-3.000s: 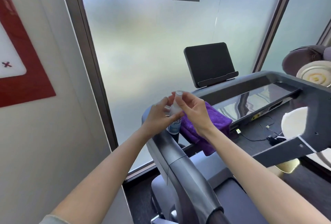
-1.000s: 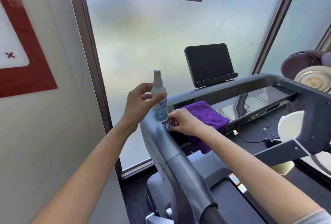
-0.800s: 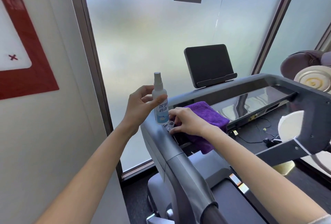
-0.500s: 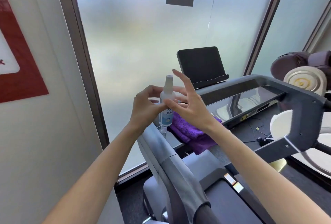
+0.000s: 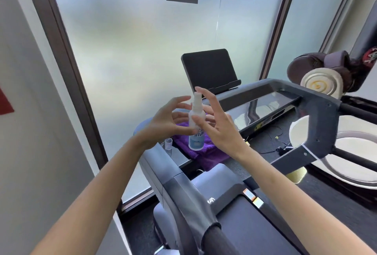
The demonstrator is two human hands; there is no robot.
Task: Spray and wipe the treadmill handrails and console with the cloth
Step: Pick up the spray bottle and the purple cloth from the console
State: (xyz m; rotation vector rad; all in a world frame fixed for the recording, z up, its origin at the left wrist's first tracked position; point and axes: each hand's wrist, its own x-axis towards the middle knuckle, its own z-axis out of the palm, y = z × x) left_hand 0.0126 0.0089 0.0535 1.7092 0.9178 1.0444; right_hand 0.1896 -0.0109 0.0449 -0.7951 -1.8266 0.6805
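A small spray bottle is held upright above the left end of the treadmill console, between the two hands. The left hand holds it at the body with thumb and fingertips, the other fingers spread wide. The right hand touches the bottle at its near side; its fingers are straight and splayed, and whether the thumb grips cannot be told. The nozzle is uncovered. The bottle is translucent with a blue label; the liquid level inside cannot be read. A clear cap stands open end up on the left handrail, just left of the bottle and apart from it. A purple cloth lies folded on the console's left end, directly behind and below the bottle, untouched by either hand. A black tablet holder stands at the console's far edge.
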